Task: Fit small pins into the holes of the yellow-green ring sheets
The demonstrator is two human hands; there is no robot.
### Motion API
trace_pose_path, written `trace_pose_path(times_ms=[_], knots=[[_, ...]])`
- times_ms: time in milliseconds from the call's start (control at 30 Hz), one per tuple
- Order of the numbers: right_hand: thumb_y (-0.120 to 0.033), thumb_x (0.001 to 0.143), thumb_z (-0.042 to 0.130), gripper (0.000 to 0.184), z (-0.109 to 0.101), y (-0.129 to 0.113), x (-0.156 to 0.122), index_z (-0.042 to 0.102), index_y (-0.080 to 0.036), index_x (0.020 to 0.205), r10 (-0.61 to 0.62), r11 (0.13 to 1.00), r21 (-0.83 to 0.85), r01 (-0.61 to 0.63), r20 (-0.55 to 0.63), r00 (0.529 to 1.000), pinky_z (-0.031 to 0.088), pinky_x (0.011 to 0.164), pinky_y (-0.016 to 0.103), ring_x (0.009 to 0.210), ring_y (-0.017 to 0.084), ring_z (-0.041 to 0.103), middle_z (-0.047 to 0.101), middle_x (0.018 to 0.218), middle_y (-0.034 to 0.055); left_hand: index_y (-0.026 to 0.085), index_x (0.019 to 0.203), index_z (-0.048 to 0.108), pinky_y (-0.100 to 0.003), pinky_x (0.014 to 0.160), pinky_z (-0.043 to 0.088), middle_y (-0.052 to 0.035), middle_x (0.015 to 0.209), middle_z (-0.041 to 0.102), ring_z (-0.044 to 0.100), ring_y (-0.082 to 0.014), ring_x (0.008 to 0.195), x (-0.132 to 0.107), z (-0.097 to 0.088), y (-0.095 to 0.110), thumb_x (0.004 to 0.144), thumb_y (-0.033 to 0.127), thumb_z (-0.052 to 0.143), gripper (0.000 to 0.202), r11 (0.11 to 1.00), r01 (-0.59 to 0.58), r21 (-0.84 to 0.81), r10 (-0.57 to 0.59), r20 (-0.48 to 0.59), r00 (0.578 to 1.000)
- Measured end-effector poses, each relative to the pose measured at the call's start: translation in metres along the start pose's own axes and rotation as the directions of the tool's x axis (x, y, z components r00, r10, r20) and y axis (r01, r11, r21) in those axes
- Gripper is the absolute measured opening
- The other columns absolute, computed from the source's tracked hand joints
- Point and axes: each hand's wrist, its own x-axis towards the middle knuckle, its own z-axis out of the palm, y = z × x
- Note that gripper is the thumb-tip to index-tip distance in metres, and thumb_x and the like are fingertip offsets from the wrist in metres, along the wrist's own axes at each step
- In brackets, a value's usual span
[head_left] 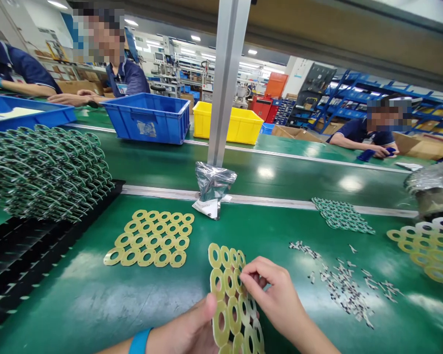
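A pale yellow panel of joined rings [232, 309] stands tilted up off the bench, held at its lower left by my left hand [192, 327]. The left thumb presses the near edge, while its other fingers are mostly hidden behind the panel. My right hand [275, 292] is at the panel's upper right, thumb and forefinger pinched together against a ring; anything between them is too small to make out. Flat to the left lies a similar yellow ring panel [153, 241]. Many small black-and-white parts [349, 290] are scattered on the green bench to the right.
Green circuit boards [46, 172] stand in a black rack [25, 255] at left. A silver bag [214, 184] lies by the metal post [227, 78]. Blue [147, 115] and yellow [243, 125] bins stand behind. At right are a green board panel [341, 215] and more ring panels [428, 246]. Co-workers sit opposite.
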Motion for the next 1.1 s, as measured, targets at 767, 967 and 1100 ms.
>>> trace_pose_path(times_ms=[767,967,1100], knots=[[-0.016,0.066,0.055,0.008,-0.075,0.070,0.015,0.061,-0.020,0.062,0.202,0.915,-0.377,-0.141,0.128,0.971,0.037,0.052,0.022,0.056,0.014,0.055,0.061,0.060,-0.0010,0.018,0.126,0.041,-0.047,0.106,0.016,-0.0080,0.128,0.047,0.030,-0.0305,0.126,-0.001,0.002,0.003,0.070,0.060,0.049,0.071,0.997,0.046,-0.061,-0.049,-0.043,0.998],[-0.023,0.074,0.049,0.013,-0.069,0.075,0.024,0.061,-0.019,0.074,0.171,0.909,-0.372,-0.186,-0.071,0.983,0.041,0.063,0.026,0.066,0.017,0.056,0.063,0.070,0.0022,0.019,0.123,0.044,-0.046,0.107,0.016,-0.0064,0.127,0.049,0.030,-0.0300,0.126,0.000,0.004,0.005,0.067,0.060,0.051,0.070,0.997,0.049,-0.064,-0.053,-0.069,0.996],[-0.024,0.074,0.051,0.014,-0.067,0.073,0.023,0.064,-0.020,0.075,0.160,0.905,-0.384,-0.183,-0.090,0.983,0.041,0.064,0.027,0.066,0.017,0.056,0.062,0.071,0.0024,0.019,0.124,0.043,-0.046,0.106,0.015,-0.0070,0.128,0.047,0.031,-0.0300,0.125,0.001,0.007,0.006,0.067,0.061,0.052,0.071,0.997,0.054,-0.057,-0.059,-0.079,0.995]])
